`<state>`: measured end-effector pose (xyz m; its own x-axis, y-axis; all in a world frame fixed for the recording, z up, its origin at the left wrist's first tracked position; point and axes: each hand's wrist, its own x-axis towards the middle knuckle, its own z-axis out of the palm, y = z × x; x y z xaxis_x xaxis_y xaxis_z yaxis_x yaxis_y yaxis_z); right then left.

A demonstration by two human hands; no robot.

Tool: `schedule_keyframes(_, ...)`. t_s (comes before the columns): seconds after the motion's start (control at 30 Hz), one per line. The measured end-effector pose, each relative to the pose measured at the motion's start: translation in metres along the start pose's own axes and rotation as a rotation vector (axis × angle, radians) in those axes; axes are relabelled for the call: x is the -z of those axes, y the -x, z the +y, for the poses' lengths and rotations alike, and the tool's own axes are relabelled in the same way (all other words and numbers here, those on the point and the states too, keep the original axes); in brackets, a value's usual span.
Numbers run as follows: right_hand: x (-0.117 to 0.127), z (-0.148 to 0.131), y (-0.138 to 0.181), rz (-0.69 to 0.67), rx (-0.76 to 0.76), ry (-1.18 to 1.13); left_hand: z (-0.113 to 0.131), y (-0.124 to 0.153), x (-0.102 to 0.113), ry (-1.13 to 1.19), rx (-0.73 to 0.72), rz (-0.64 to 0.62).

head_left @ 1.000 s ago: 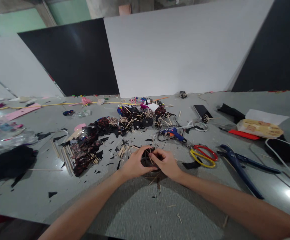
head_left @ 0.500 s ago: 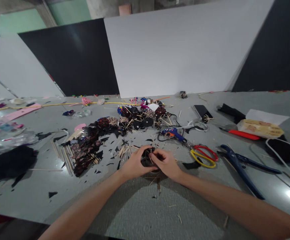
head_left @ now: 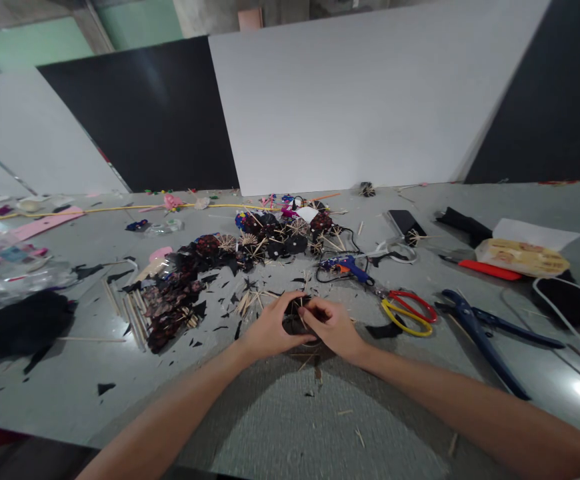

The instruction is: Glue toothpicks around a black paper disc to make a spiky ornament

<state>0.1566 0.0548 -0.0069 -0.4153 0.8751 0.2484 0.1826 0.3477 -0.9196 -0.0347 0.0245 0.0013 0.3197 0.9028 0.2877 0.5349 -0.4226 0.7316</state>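
Note:
In the middle of the view, my left hand (head_left: 269, 328) curves round a small black fabric piece with thin wooden ribs (head_left: 295, 325), like a miniature umbrella. My right hand (head_left: 336, 328) pinches at one of its thin sticks, with thumb and fingertips pressed together over the black fabric. Both hands hide much of the piece. Just beyond them lie a small heap of short wooden sticks (head_left: 248, 301) and black fabric scraps. A blue glue gun (head_left: 354, 269) rests beyond my right hand, and scissors with red and yellow handles (head_left: 410, 312) lie right of it.
Finished-looking little umbrellas (head_left: 285, 240) are clustered at the back centre. Dark patterned fabric (head_left: 167, 300) and wooden rods (head_left: 134, 320) lie left. Blue-handled cutters (head_left: 485, 340), a red utility knife (head_left: 490, 269), a phone (head_left: 406, 224) and a yellow packet (head_left: 520, 257) are right. Upright panels (head_left: 350, 107) stand behind.

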Motion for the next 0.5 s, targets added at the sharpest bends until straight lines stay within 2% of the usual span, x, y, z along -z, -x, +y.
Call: schedule_keyframes(0.5, 0.0005, -0.0025, -0.0006, 0.004, 0.011, 0.018, -0.0023, 0.0003, -0.0003, -0.015, -0.022, 0.005)
